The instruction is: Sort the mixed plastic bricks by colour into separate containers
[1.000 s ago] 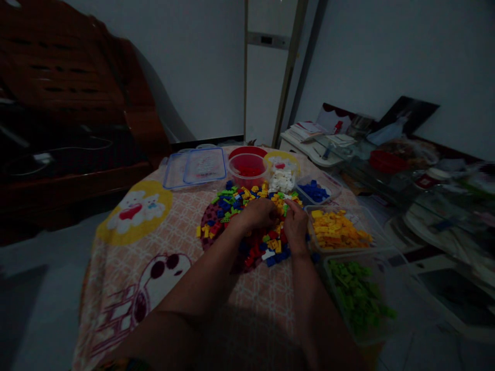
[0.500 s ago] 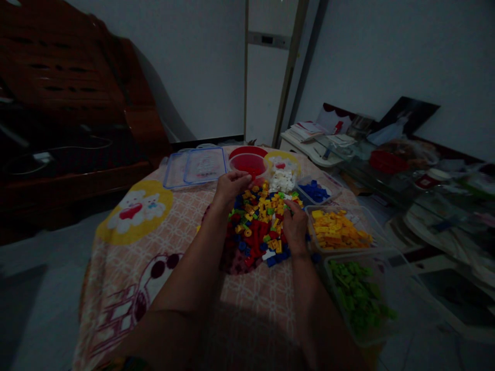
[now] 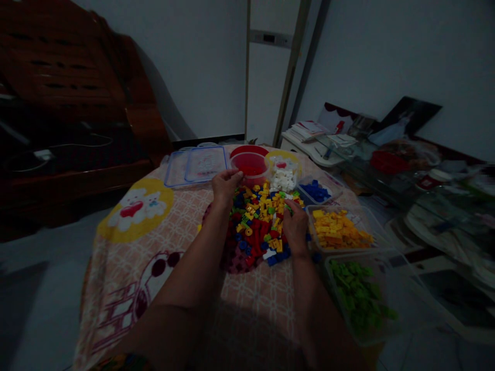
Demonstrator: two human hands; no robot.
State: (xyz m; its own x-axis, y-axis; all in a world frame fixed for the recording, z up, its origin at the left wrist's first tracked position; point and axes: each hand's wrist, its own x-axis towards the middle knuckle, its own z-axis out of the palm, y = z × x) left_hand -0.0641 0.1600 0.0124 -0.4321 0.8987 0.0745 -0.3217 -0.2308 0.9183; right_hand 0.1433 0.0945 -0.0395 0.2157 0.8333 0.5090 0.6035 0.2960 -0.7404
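Note:
A mixed pile of toy building bricks (image 3: pixel 266 208) in yellow, red, blue, green and white lies at the table's middle. My left hand (image 3: pixel 225 185) is over the pile's far left edge, beside a clear round tub (image 3: pixel 250 180) with red pieces in its bottom. Its fingers are pressed together, and whatever they may hold is too small to make out. At the pile's right side, my right hand (image 3: pixel 296 224) pinches what looks like a green brick (image 3: pixel 288 208) between thumb and forefinger. A small heap of white bricks (image 3: pixel 283 180) lies just beyond the pile.
On the right stand clear boxes of blue bricks (image 3: pixel 316 191), yellow bricks (image 3: pixel 338 230) and green bricks (image 3: pixel 356 293). Blue-rimmed lids (image 3: pixel 206 164) lie at the back left of the patterned tablecloth (image 3: pixel 255 309). A cluttered glass table (image 3: pixel 371 175) adjoins on the right.
My left hand has drawn a little to the left, away from the front of the tub, and a red piece near its fingertips no longer shows there. My right hand has barely moved.

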